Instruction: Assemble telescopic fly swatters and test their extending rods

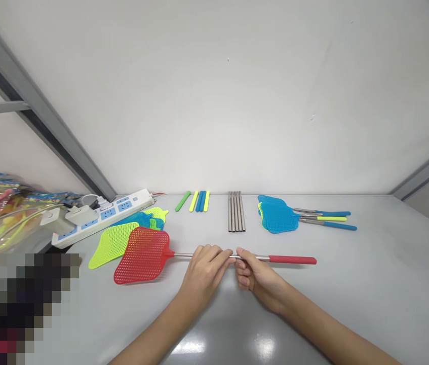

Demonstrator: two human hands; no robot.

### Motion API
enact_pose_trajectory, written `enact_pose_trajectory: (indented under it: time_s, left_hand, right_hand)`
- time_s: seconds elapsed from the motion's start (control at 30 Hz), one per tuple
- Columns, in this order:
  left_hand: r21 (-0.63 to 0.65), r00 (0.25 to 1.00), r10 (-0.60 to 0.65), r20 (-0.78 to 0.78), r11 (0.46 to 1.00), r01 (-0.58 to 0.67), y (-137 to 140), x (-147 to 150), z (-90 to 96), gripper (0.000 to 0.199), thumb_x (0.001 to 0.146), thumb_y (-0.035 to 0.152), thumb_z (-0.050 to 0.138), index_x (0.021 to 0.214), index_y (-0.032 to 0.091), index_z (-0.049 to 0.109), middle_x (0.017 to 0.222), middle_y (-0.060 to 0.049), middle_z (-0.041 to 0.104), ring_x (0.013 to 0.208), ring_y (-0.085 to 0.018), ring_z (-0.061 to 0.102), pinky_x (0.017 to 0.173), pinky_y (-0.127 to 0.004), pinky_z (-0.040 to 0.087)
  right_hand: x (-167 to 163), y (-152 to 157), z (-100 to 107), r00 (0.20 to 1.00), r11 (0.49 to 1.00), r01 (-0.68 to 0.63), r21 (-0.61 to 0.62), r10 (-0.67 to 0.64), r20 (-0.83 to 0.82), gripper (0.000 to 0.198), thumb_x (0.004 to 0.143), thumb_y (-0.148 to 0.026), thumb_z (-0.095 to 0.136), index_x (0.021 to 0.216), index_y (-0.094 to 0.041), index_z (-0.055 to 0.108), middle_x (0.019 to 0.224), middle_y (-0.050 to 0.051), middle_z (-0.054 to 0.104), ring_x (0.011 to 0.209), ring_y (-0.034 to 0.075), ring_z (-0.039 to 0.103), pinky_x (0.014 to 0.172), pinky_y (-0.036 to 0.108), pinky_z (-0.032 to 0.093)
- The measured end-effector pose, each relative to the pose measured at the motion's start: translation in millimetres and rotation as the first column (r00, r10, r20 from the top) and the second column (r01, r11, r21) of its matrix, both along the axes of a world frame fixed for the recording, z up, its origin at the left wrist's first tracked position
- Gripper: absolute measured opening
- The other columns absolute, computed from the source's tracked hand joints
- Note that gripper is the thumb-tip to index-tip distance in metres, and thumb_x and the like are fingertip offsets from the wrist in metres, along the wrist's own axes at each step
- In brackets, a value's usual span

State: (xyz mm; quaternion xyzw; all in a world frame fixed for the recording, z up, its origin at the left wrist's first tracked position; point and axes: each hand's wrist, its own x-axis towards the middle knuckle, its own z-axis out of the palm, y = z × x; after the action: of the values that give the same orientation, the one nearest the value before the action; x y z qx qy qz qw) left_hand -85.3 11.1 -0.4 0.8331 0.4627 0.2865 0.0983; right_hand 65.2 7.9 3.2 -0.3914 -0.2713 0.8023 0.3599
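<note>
A red fly swatter [144, 256] with a thin metal telescopic rod and a red grip [293, 259] lies level across the front of me, its head to the left. My left hand [208, 266] is closed around the rod, left of its middle. Close beside it, my right hand [254, 276] pinches the rod between thumb and fingers, just left of the red grip. The hands nearly touch. Behind the red head lies a yellow-green swatter head [113, 246], partly covered by it, with blue and yellow heads [159, 215] further back.
Several metal rods [236, 212] lie side by side at the back. Left of them are coloured grips [201, 201]. Swatters with blue heads [278, 215] are stacked at back right. A power strip [104, 218] with plugs stands left, by bagged colourful items [1, 208].
</note>
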Motion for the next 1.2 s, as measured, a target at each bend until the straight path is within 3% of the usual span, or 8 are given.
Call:
enact_pose_trajectory:
  time_s: [0.23,0.47,0.83,1.2]
  left_hand:
    - [0.069,0.992,0.037,-0.122,0.997,-0.029,-1.9,1.5,0.9,0.019,0.081,0.027,0.04,0.086,0.023,0.057,0.067,-0.002,0.053,0.063,-0.015,0.041,0.061,-0.028,0.022]
    - [0.236,0.952,0.135,-0.275,0.969,-0.069,-3.5,4.8,9.3,0.022,0.081,0.018,0.036,0.066,0.02,0.052,0.057,0.0,0.047,0.057,-0.013,0.037,0.056,-0.028,0.02]
    - [0.305,0.951,0.116,-0.286,0.952,-0.024,7.3,-7.1,15.8,0.021,0.081,0.021,0.038,0.066,0.019,0.051,0.057,0.001,0.047,0.057,-0.012,0.037,0.057,-0.026,0.023]
    - [0.353,0.959,0.108,-0.263,0.936,-0.009,10.5,-11.7,19.2,0.019,0.082,0.023,0.039,0.068,0.019,0.052,0.056,0.001,0.047,0.057,-0.012,0.037,0.058,-0.026,0.024]
  right_hand:
    - [0.6,-0.7,0.7,0.999,0.999,-0.012,-0.034,0.01,-0.03,0.032,0.071,-0.042,0.049,0.055,-0.017,0.037,0.051,-0.006,0.023,0.043,0.006,0.025,0.047,0.022,0.023]
    - [1.2,0.5,1.9,0.996,0.996,-0.032,-0.08,0.024,-0.091,0.031,0.071,-0.036,0.048,0.052,-0.017,0.033,0.049,-0.006,0.022,0.043,0.006,0.022,0.047,0.021,0.024]
    - [2.8,5.7,5.6,0.997,0.998,0.014,-0.062,-0.019,-0.08,0.029,0.071,-0.033,0.048,0.051,-0.018,0.033,0.049,-0.006,0.022,0.043,0.006,0.018,0.045,0.022,0.021]
    - [6.7,8.6,13.1,1.0,0.995,-0.019,0.096,0.019,0.006,0.031,0.073,-0.034,0.046,0.051,-0.017,0.031,0.048,-0.006,0.022,0.043,0.006,0.019,0.045,0.023,0.02]
